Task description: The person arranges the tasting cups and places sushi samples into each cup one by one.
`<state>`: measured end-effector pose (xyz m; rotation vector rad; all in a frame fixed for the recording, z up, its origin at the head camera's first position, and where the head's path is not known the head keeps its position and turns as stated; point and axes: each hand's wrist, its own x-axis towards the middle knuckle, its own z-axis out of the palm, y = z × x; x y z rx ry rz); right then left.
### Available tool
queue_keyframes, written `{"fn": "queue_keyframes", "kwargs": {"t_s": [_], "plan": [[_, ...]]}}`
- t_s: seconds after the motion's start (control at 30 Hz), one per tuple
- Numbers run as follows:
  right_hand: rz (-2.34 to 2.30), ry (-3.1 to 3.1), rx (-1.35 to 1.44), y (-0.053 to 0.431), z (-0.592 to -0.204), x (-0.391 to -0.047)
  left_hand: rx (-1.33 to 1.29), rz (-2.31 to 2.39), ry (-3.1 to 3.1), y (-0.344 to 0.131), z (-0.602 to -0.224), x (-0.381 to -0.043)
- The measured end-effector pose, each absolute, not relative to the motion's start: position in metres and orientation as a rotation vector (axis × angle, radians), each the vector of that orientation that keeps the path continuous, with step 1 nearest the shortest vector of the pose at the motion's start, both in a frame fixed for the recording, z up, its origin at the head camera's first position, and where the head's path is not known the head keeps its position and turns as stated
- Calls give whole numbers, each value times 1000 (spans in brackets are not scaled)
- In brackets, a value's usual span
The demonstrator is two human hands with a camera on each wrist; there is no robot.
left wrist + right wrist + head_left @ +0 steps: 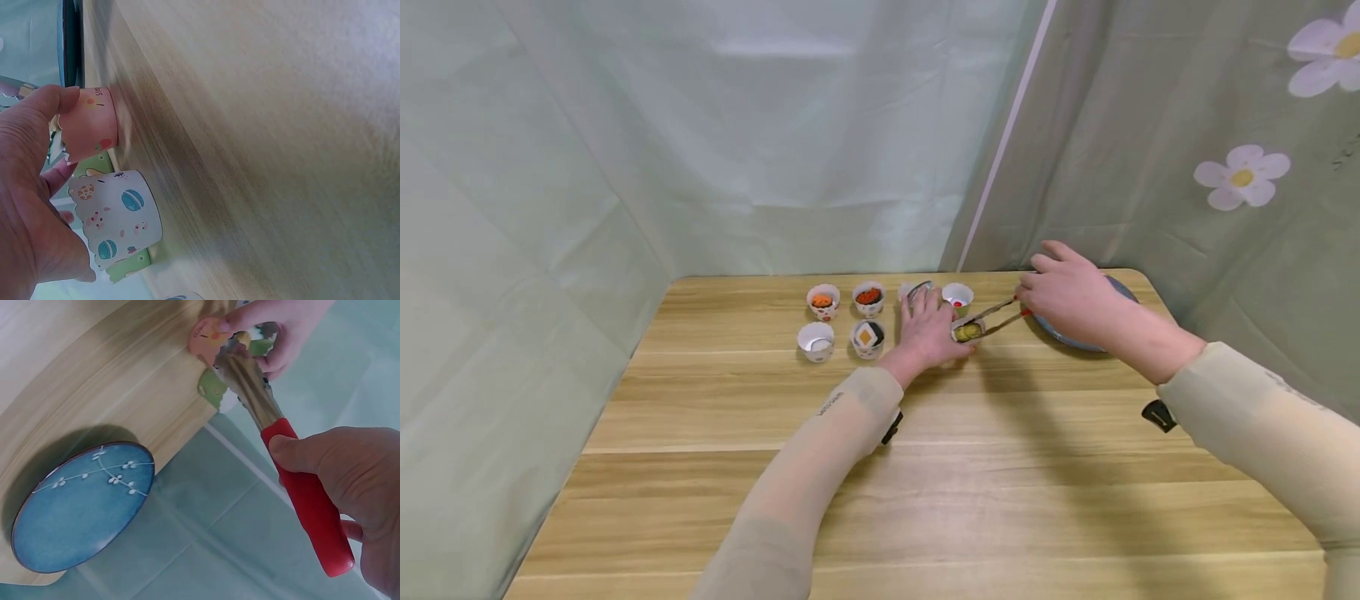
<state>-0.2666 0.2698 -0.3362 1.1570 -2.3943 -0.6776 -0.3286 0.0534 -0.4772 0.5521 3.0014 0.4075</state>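
Note:
My left hand (pixel 928 333) grips a pink paper cup (pixel 90 128), its thumb at the scalloped rim and other fingers reaching behind. A yellow-green piece (pixel 968 332) shows at the mouth of this cup. My right hand (pixel 1067 287) holds metal tongs (pixel 250 381) by their red handle (pixel 306 494). The tongs slant down to the left, and their tips are at the pink cup, around the yellow-green piece. Beneath my left palm stands a white paper cup with blue macaron prints (pixel 128 215). Beside the pink cup is a green paper cup (pixel 212 387), partly hidden.
To the left stand cups with an orange-topped piece (pixel 823 302), a red-topped piece (pixel 868 297) and a white-and-orange piece (pixel 867 336), plus another white cup (pixel 816 343). A blue plate (pixel 81 506) lies at the right back. Curtains (pixel 850 167) hang behind the wooden table (pixel 970 500).

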Motion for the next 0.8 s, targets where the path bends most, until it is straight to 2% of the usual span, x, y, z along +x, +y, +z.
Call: {"fn": "queue_keyframes", "kwargs": {"t_s": [0.8], "plan": [[-640, -2459, 1110, 285, -321, -260, 574, 373, 3007, 52, -471, -322]]}}
